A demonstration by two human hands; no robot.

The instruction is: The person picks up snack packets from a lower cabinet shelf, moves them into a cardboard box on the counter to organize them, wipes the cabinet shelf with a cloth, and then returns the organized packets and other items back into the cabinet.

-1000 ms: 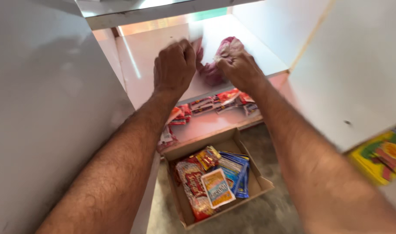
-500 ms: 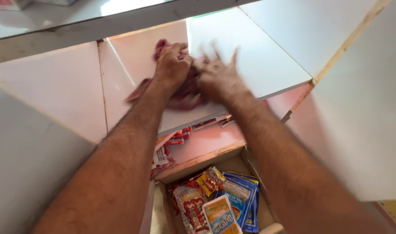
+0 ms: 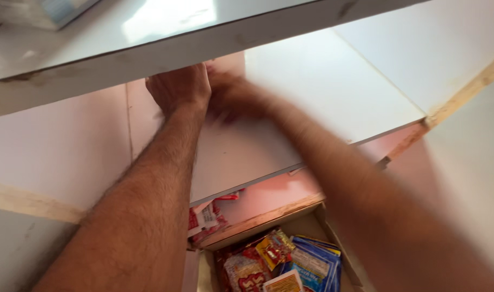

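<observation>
Both my arms reach deep onto a white shelf (image 3: pixel 322 103), just under the front edge of the shelf board above (image 3: pixel 149 57). My left hand (image 3: pixel 179 89) lies knuckles up at the back of the shelf, its fingertips hidden behind that board. My right hand (image 3: pixel 236 97) is blurred by motion and sits right beside the left, touching it. A faint strip of red packet (image 3: pixel 213 68) shows between the two hands at the board's edge. The rest of the packet is hidden, and I cannot make out either hand's grip.
On the shelf below lie red and white snack packets (image 3: pixel 204 219). Under that stands an open cardboard box (image 3: pixel 312 213) with several coloured snack packets: red, yellow, blue. A wooden-edged white panel (image 3: pixel 463 97) closes the right side, and a white panel (image 3: pixel 58 151) the left.
My hands have pushed further back and up under the upper board. The bundle of red packets seen in them before is now almost wholly hidden. The view has tilted upward.
</observation>
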